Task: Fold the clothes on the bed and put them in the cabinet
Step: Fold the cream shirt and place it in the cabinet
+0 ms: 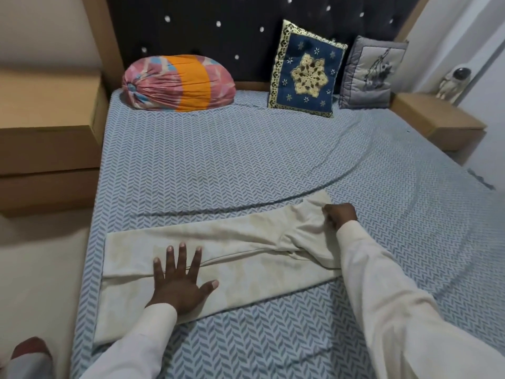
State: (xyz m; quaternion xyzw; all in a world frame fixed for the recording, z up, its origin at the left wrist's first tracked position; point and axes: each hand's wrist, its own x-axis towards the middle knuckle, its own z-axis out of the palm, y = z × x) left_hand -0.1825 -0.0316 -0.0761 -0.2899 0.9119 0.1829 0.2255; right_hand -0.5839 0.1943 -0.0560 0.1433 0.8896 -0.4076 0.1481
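A cream pair of trousers [246, 258] lies stretched across the near part of the bed [246, 165], legs folded one over the other and pointing left. My left hand [181, 280] presses flat on the legs with fingers spread. My right hand [340, 216] grips a bunch of the cloth at the waist end on the right, fingers curled around it. No cabinet is in view.
A pink and orange bolster [177, 83], a blue embroidered cushion [306, 69] and a grey cushion [369, 72] lean at the dark headboard. Wooden side tables [46, 127] [437, 119] flank the bed; a small astronaut figure [452, 83] stands on the right one.
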